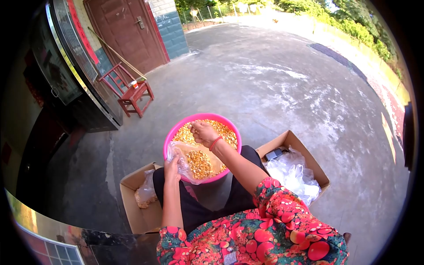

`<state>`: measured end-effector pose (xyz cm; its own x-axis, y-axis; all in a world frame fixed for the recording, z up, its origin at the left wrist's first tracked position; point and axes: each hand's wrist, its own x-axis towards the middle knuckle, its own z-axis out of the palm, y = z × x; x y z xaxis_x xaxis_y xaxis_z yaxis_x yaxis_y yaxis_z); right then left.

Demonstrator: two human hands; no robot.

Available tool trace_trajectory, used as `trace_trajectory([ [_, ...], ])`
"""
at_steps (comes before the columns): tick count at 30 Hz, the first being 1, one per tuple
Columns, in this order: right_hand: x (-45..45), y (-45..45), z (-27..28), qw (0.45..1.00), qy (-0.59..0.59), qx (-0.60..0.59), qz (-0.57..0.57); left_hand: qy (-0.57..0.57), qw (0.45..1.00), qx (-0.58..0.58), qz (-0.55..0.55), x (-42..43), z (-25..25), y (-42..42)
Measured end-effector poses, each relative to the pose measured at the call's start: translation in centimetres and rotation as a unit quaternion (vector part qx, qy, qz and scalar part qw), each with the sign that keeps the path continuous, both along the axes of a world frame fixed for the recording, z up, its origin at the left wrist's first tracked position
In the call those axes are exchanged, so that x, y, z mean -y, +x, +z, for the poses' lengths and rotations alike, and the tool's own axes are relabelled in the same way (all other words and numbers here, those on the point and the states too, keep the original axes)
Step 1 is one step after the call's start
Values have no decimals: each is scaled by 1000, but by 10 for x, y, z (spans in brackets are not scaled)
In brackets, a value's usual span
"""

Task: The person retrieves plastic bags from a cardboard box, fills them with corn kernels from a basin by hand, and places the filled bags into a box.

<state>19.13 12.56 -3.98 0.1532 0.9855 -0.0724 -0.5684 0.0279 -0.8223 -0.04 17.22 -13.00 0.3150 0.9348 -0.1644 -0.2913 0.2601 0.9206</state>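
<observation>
A pink basin [239, 140] full of yellow corn kernels [225, 131] sits at my knees. My left hand [172, 168] is closed on the edge of a clear plastic bag [182, 150], which lies tilted over the basin's near side with a heap of kernels inside. Over the kernels at the middle of the basin is my right hand [204, 134], its fingers curled closed and a red bracelet on the wrist. Whatever those fingers hold, if anything, is hidden.
On my left stands a cardboard box [128, 194] with a filled bag [145, 196] inside. Another cardboard box [319, 170] at my right holds clear plastic bags [293, 174] and a small dark device [274, 154]. A red chair [134, 93] bears a cup.
</observation>
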Motion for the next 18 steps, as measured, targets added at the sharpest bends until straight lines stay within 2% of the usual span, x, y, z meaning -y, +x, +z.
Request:
trace_trajectory([
  [4,2,-32,5,998,-1,-32,59,-45,996,80,-9,-7,33,23],
  [5,3,-36,2,996,-9,-33,80,-58,996,68,-7,-5,38,22],
  [8,10,-46,-10,993,-46,-8,104,-64,990,126,-11,-3,41,12],
  [9,10,-46,-20,994,-46,-8,104,-53,989,135,-43,-8,33,6],
  [11,7,-45,-38,982,-79,115,124,-66,987,143,-4,4,39,4],
  [12,7,-45,-40,982,-79,115,124,-79,985,151,35,11,45,4],
  [13,7,-44,-44,976,-80,171,111,-82,981,169,48,18,51,3],
  [15,3,-35,-49,948,-74,296,92,-77,983,165,7,15,42,-9],
  [16,-9,-29,-62,948,-75,295,92,-70,984,160,-35,9,34,-19],
  [17,-19,-22,-74,883,13,467,50,-61,987,121,-87,1,28,-30],
  [18,-26,-19,-81,779,101,619,6,-62,987,121,-86,5,30,-30],
])
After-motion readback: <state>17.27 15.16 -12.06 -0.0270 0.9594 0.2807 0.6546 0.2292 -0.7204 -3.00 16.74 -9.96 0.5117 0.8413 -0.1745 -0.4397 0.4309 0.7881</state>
